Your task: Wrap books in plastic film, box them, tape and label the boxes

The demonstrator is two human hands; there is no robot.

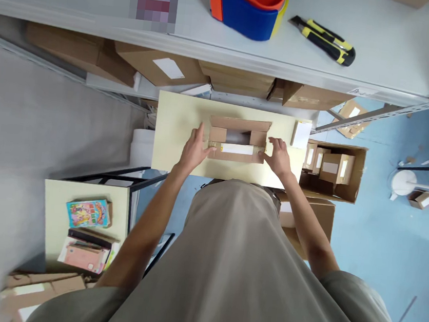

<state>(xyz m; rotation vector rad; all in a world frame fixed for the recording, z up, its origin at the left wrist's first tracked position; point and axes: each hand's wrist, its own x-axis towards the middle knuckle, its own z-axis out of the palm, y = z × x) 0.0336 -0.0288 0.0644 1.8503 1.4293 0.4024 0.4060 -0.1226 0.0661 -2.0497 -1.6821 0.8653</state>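
A small brown cardboard box (237,139) lies on a pale yellow table (176,120), its top flaps open and a white label on its near side. My left hand (194,148) presses against the box's left end, fingers spread. At the right end my right hand (279,157) grips the box. Both hands hold the box between them.
A shelf above carries an orange and blue tape dispenser (248,4) and a yellow and black utility knife (325,39). An open carton (333,169) with small boxes stands on the floor at right. A lower table (54,205) at left carries books (88,213). More cartons sit under the shelf.
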